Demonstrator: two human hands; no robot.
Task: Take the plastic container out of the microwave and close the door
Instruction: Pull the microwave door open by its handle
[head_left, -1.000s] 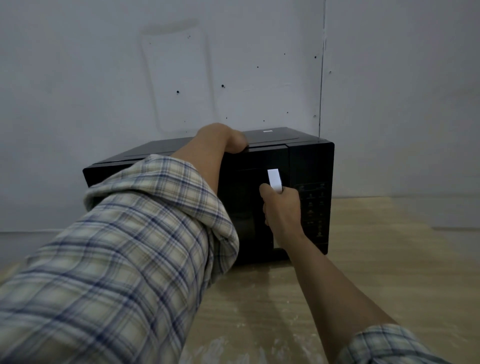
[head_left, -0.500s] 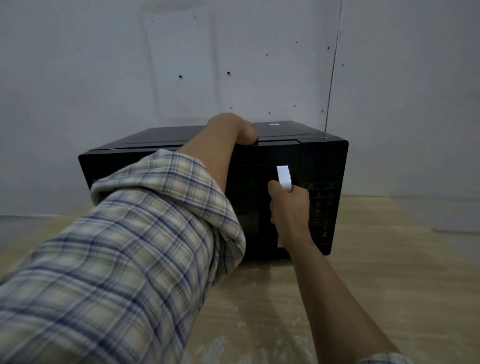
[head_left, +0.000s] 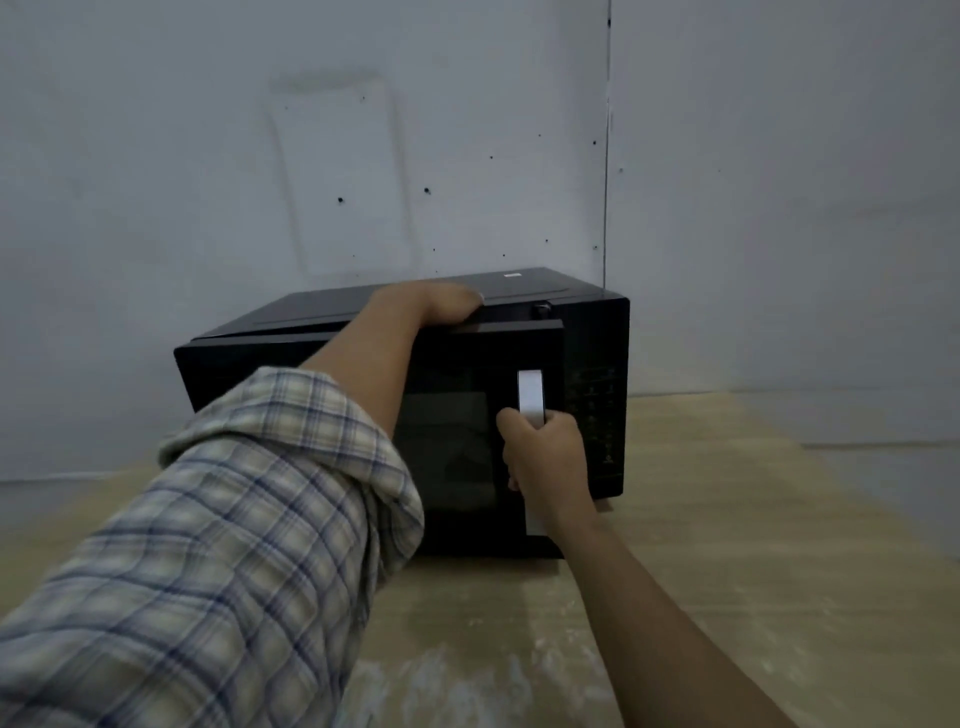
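A black microwave (head_left: 597, 332) stands on a light wooden table against the grey wall. My right hand (head_left: 545, 457) is shut on the white vertical door handle (head_left: 530, 395). The door (head_left: 457, 457) stands slightly ajar, its right edge out from the body. My left hand (head_left: 441, 306) lies flat on the microwave's top front edge, fingers curled over it. The plastic container is hidden; only a dim shape shows behind the dark door glass.
The wooden table (head_left: 727, 571) stretches in front and to the right of the microwave. Grey walls (head_left: 779, 208) meet in a corner behind it. My plaid left sleeve (head_left: 234, 545) fills the lower left of the view.
The door has come away from the microwave body at its handle side. My right hand has stayed on the handle and my left hand on the top.
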